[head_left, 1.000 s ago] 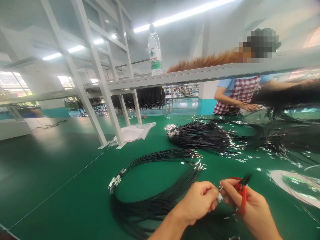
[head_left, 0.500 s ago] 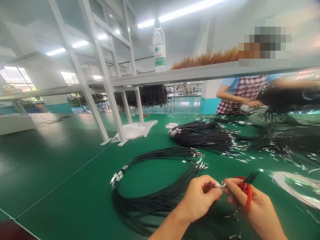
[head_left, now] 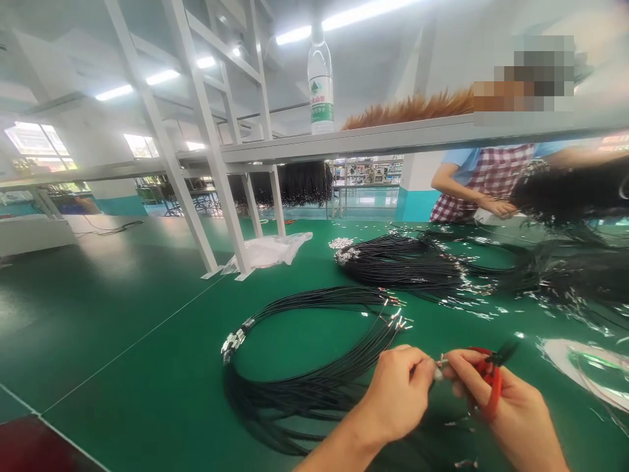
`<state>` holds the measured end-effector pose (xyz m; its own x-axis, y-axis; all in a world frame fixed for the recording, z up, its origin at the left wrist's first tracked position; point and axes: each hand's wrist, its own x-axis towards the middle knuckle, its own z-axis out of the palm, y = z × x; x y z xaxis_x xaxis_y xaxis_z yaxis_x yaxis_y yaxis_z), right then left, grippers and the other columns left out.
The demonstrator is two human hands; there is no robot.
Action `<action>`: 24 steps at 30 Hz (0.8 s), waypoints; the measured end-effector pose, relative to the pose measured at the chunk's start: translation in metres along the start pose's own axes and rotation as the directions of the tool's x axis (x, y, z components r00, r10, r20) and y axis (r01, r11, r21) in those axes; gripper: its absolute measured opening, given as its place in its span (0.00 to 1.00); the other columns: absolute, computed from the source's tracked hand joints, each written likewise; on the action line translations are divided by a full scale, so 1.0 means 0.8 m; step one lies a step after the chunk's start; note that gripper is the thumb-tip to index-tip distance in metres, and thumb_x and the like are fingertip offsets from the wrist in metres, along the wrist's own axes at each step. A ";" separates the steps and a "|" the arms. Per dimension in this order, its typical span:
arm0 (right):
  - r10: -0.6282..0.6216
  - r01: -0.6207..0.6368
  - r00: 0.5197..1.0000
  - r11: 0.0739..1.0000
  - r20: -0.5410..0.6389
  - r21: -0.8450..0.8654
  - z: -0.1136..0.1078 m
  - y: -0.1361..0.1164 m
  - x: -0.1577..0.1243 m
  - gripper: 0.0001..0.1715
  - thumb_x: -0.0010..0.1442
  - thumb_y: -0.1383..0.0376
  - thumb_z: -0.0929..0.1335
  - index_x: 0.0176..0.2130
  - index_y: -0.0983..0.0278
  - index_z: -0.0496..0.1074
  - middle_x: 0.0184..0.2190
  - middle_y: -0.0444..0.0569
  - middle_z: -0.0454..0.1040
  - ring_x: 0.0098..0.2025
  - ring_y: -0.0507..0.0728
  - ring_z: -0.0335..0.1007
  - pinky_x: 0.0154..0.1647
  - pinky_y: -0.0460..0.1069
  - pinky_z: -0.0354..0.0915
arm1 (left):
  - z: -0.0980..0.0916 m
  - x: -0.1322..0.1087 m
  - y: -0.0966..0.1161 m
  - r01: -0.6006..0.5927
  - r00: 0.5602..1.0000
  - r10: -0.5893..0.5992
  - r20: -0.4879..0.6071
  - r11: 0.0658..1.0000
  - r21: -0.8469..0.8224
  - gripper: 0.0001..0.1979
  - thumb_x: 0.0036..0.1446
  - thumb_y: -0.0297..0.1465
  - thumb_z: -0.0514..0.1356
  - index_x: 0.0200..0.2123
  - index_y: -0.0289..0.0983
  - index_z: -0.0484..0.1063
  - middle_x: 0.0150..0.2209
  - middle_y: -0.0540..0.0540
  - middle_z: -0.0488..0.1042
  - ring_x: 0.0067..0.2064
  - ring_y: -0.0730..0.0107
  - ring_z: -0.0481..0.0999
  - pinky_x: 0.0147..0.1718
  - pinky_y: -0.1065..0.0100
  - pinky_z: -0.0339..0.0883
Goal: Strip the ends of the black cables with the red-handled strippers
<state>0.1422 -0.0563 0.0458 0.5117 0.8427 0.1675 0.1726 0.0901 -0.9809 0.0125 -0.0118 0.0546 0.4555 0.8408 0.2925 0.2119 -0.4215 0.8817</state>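
Note:
My left hand point(head_left: 399, 390) is closed in a pinch on a cable end point(head_left: 439, 372), with a small whitish piece showing at its fingertips. My right hand point(head_left: 514, 406) meets it, thumb and fingers pinched at the same spot. Tucked in that right hand is a pair of red-handled cutting pliers point(head_left: 496, 390), its dark jaws pointing up and away from the cable end. Left of both hands lies a loop of thin black cables point(head_left: 314, 383), with pale tags at its left bend and bare copper-tipped ends at the upper right. The fingers partly hide the pinched piece.
Behind lies a larger black cable bundle point(head_left: 407, 265), with small white scraps about it. A plastic bag point(head_left: 270, 252) sits by the metal shelf legs point(head_left: 228, 216). On the shelf stands a water bottle point(head_left: 321, 92). A co-worker in a checked apron point(head_left: 501, 174) handles black cables across the table.
Both hands remain together at the cable end; the left fingers have closed further over the white piece, which now shows less. The view has shifted slightly. The pliers stay in my right hand.

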 end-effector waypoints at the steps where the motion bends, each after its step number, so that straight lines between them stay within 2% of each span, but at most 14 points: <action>1: 0.006 -0.006 1.000 1.000 0.007 0.000 0.000 0.000 0.000 0.18 0.47 0.50 0.70 0.28 0.62 0.72 0.18 0.43 0.71 0.19 0.52 0.61 0.16 0.45 0.57 | 0.000 0.001 0.000 -0.003 1.000 0.003 -0.007 1.000 -0.011 0.14 0.59 0.28 0.52 0.23 0.36 0.71 0.25 0.50 0.68 0.29 0.72 0.64 0.30 0.71 0.55; 5: 0.023 -0.020 0.998 0.999 0.050 -0.051 -0.001 -0.004 0.001 0.19 0.48 0.48 0.69 0.26 0.61 0.71 0.17 0.42 0.70 0.18 0.53 0.61 0.15 0.45 0.55 | -0.002 0.002 0.003 0.006 0.996 -0.012 -0.084 0.998 -0.066 0.12 0.58 0.28 0.54 0.24 0.35 0.72 0.25 0.50 0.67 0.29 0.73 0.64 0.28 0.72 0.54; 8: 0.085 -0.066 0.986 0.989 0.141 -0.130 -0.002 -0.002 0.002 0.22 0.48 0.45 0.68 0.23 0.61 0.69 0.14 0.40 0.65 0.17 0.52 0.59 0.16 0.45 0.56 | -0.004 0.002 0.008 -0.006 0.987 -0.006 -0.158 0.997 -0.074 0.12 0.59 0.28 0.54 0.24 0.35 0.72 0.25 0.51 0.66 0.28 0.74 0.63 0.28 0.71 0.54; 11: 0.195 -0.135 0.922 0.972 0.334 -0.194 -0.001 0.006 0.004 0.26 0.46 0.43 0.68 0.19 0.61 0.65 0.13 0.40 0.63 0.14 0.51 0.58 0.15 0.45 0.55 | -0.007 0.002 0.012 -0.006 0.976 -0.008 -0.219 0.998 -0.063 0.11 0.58 0.28 0.55 0.25 0.36 0.72 0.26 0.50 0.68 0.29 0.73 0.64 0.28 0.71 0.55; 13: 0.234 -0.138 0.876 0.959 0.422 -0.247 0.001 0.011 0.002 0.27 0.47 0.42 0.67 0.18 0.62 0.64 0.13 0.41 0.65 0.13 0.51 0.59 0.15 0.45 0.53 | -0.009 0.002 0.013 -0.007 0.966 -0.005 -0.258 0.999 -0.045 0.10 0.58 0.28 0.55 0.26 0.36 0.73 0.26 0.49 0.69 0.29 0.72 0.65 0.28 0.71 0.55; 16: 0.236 -0.115 0.872 0.950 0.428 -0.290 0.005 0.014 -0.004 0.29 0.49 0.41 0.65 0.18 0.63 0.65 0.12 0.42 0.66 0.12 0.50 0.58 0.14 0.44 0.51 | -0.012 0.002 0.014 -0.017 0.957 0.014 -0.289 1.000 -0.008 0.11 0.59 0.28 0.55 0.27 0.36 0.74 0.26 0.49 0.69 0.29 0.72 0.65 0.28 0.71 0.55; 20: 0.245 -0.138 0.869 0.954 0.430 -0.265 0.008 0.013 -0.010 0.28 0.48 0.42 0.66 0.21 0.64 0.68 0.12 0.42 0.66 0.11 0.49 0.57 0.13 0.44 0.50 | -0.011 0.001 0.013 -0.039 0.958 0.053 -0.283 0.998 0.055 0.12 0.60 0.28 0.54 0.27 0.37 0.74 0.26 0.49 0.69 0.29 0.72 0.65 0.28 0.70 0.55; 24: 0.226 -0.110 0.865 0.957 0.447 -0.270 0.005 0.020 -0.005 0.31 0.50 0.39 0.64 0.18 0.62 0.65 0.12 0.43 0.67 0.12 0.51 0.59 0.13 0.44 0.52 | -0.008 -0.001 0.011 -0.065 0.956 0.095 -0.278 0.991 0.114 0.12 0.61 0.28 0.53 0.29 0.37 0.75 0.28 0.48 0.71 0.30 0.71 0.67 0.30 0.70 0.56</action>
<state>0.1396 -0.0558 0.0289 0.1052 0.9871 -0.1208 0.3359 -0.1496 -0.9299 0.0088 -0.0140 0.0646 0.2153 0.8582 0.4660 0.2787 -0.5113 0.8130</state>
